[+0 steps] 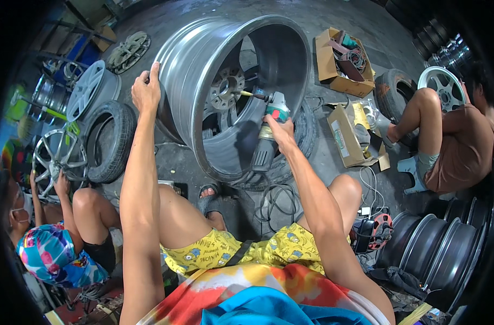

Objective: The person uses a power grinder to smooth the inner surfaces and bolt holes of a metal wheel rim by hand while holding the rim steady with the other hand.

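A large silver wheel rim (188,70) stands tilted in front of me, its open barrel turned toward me and its spokes and hub deep inside. My left hand (146,89) grips the rim's outer edge on the left, fingers partly curled over it. My right hand (280,132) is wrapped around an angle grinder (265,150) with a grey body and green-and-red collar. From the grinder's head a long thin shaft with a pale tip (246,93) reaches left into the barrel, close to the hub. Whether the tip touches metal I cannot tell.
Under the rim lies a tyre (307,142). Cables (277,203) coil on the floor near my foot. Cardboard boxes (342,81) of tools stand at right, by a seated person (455,146) with a white wheel. Another person (57,244) handles a spoked wheel (54,162) at left. Dark rims (428,249) stand lower right.
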### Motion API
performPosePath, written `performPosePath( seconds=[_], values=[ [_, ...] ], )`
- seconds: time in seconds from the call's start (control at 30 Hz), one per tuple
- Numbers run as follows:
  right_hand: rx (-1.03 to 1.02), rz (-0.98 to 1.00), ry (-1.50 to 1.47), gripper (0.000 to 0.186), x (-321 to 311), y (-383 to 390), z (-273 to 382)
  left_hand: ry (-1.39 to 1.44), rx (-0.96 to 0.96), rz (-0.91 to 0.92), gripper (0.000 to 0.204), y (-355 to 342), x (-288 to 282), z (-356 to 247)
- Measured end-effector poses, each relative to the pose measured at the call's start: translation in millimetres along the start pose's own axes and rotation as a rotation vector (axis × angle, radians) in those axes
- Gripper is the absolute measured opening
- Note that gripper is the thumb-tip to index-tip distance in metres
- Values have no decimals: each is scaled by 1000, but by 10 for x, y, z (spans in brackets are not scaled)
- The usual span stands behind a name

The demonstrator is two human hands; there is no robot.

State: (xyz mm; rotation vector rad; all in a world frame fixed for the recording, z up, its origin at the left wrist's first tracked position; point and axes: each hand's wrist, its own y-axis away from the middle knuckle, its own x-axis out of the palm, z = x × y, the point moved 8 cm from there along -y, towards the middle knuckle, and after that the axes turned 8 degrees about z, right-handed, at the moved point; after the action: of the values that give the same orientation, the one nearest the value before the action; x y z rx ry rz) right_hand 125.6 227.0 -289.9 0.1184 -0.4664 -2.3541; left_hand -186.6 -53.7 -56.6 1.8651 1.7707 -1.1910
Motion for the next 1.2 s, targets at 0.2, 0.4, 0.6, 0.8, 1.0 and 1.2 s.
performPosePath(
  seconds=[0.2,0.4,0.6,0.8,1.0,1.2],
  values=[
    [-125,-47,363,90,64,273,364,-17,-6,2,70,25,-44,20],
    [-178,-134,389,93,41,355,534,-24,36,-21,70,56,-33,-52],
    [-107,-46,299,89,100,185,203,-8,42,-30,70,42,-44,-20],
    [8,58,-65,59,120,28,-107,-15,-3,-10,72,-9,14,11],
    [304,343,-470,36,550,378,-322,-4,-39,4,71,-80,-27,157],
    [369,327,-552,40,491,330,-340,38,-85,46,70,-43,10,120]
  ],
)
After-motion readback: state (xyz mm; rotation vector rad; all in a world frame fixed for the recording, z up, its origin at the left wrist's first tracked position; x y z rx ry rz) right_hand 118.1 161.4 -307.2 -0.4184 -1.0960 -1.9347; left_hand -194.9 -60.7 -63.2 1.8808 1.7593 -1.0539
